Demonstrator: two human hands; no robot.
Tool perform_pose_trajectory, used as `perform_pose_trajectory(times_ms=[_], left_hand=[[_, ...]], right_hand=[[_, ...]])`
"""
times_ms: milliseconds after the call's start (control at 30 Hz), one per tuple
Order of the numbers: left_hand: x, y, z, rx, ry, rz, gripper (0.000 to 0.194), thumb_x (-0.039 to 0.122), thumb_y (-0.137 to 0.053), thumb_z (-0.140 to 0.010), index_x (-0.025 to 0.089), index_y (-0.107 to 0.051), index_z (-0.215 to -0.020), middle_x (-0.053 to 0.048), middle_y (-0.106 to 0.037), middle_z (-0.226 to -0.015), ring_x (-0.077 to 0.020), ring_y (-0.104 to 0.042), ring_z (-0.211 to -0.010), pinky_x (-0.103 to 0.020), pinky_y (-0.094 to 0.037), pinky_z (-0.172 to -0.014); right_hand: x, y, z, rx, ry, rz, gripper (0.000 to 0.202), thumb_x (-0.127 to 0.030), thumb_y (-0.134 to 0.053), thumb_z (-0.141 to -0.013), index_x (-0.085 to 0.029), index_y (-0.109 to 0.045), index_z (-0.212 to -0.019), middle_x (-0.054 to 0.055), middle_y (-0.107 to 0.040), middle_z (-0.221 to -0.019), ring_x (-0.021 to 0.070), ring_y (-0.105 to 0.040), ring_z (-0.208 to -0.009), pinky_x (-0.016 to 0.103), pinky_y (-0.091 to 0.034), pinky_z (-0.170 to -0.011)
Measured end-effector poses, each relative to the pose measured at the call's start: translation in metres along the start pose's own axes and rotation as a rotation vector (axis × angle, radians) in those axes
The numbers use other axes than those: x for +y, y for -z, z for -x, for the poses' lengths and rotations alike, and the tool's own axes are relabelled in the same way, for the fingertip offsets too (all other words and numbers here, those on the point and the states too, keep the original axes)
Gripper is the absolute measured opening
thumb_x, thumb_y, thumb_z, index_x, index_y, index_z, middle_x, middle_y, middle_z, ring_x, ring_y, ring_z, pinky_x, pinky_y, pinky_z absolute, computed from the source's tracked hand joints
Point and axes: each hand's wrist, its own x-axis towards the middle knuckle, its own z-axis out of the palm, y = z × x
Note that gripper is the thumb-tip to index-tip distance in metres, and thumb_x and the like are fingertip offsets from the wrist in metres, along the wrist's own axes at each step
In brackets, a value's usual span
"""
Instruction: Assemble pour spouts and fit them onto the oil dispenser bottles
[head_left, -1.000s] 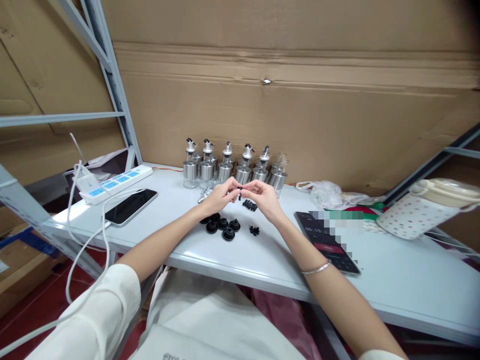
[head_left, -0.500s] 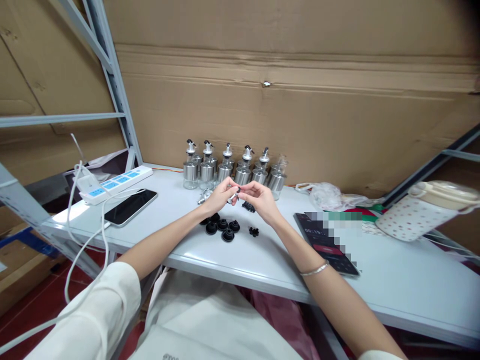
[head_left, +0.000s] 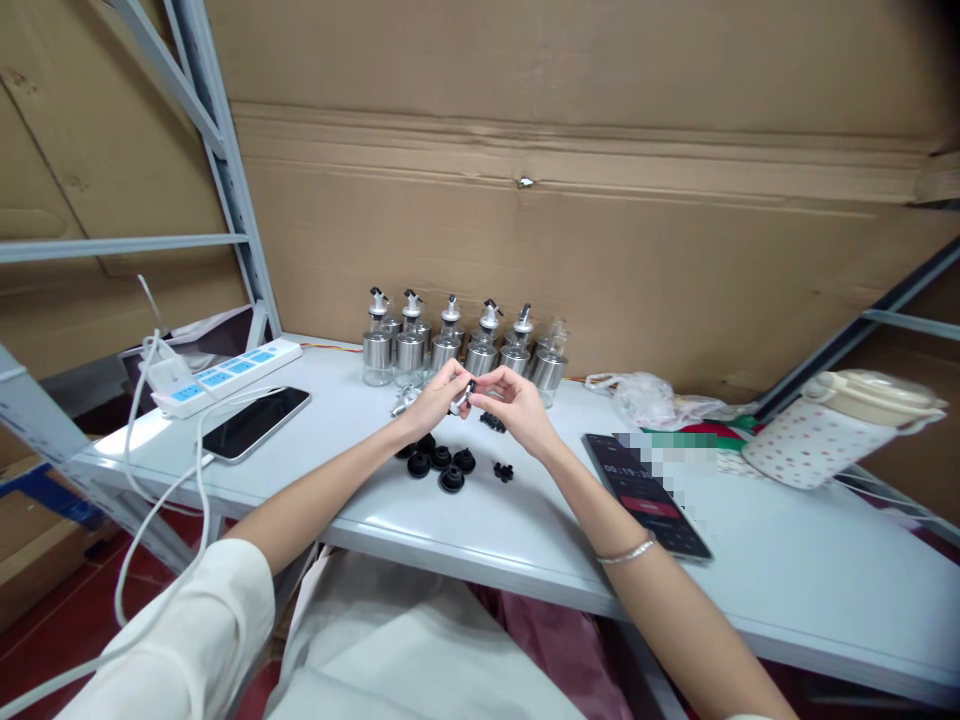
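Note:
My left hand (head_left: 436,402) is closed on a small silver spout piece (head_left: 459,402) above the middle of the table. Close against it, my right hand (head_left: 517,402) pinches a small black part (head_left: 470,388) at the end of that piece. Below the hands lie several round black stoppers (head_left: 451,478) and a few tiny black pieces (head_left: 503,471). More small black pieces (head_left: 492,422) are partly behind my right hand. Other silver spout pieces (head_left: 403,400) rest left of my left hand. Behind stand several glass and steel bottles (head_left: 377,350), many topped with silver and black spouts.
On the left are a white power strip (head_left: 225,378), cables and a phone (head_left: 257,424). A second phone (head_left: 649,500), plastic bags (head_left: 645,398) and a dotted jug (head_left: 825,435) are on the right. Cardboard (head_left: 525,240) rises behind the table.
The view has shifted slightly, so the table items sit a little lower and further left. Both hands stay together at the silver piece, with the black part now tilted a little differently.

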Motion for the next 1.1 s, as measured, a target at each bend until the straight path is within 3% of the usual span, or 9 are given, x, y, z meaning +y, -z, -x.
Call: perform_pose_trajectory(times_ms=[233,767,1100], left_hand=[[0.0006,0.0037,-0.0011,-0.023,-0.05,-0.066,0.027,0.042,-0.053,-0.085,0.019,-0.041,-0.08,0.007,-0.054,-0.057,-0.0075,-0.049,-0.05,-0.021,-0.036,-0.051],[-0.0008,0.0073,-0.0017,-0.058,0.036,-0.114,0.029,0.045,-0.058,-0.081,0.017,-0.047,-0.082,0.003,-0.056,-0.066,-0.0087,-0.052,-0.06,-0.022,-0.036,-0.058],[-0.0018,0.0099,-0.0035,0.054,0.006,-0.091,0.031,0.042,-0.068,-0.071,0.015,-0.058,-0.081,0.001,-0.06,-0.07,-0.0094,-0.052,-0.062,-0.024,-0.04,-0.06]], right_hand=[[0.0055,0.0041,-0.0017,0.022,-0.025,0.004,0.033,-0.046,-0.076,-0.063,-0.019,-0.059,-0.072,-0.003,-0.059,-0.06,0.0121,-0.056,-0.058,0.029,-0.047,-0.062],[0.0074,0.0048,-0.0035,0.044,-0.079,-0.016,0.038,-0.043,-0.081,-0.054,-0.018,-0.057,-0.07,-0.003,-0.061,-0.063,0.011,-0.055,-0.058,0.028,-0.045,-0.061],[0.0072,0.0034,-0.002,0.043,-0.08,-0.03,0.035,-0.042,-0.079,-0.058,-0.019,-0.056,-0.07,-0.003,-0.06,-0.063,0.011,-0.055,-0.058,0.028,-0.046,-0.061]])
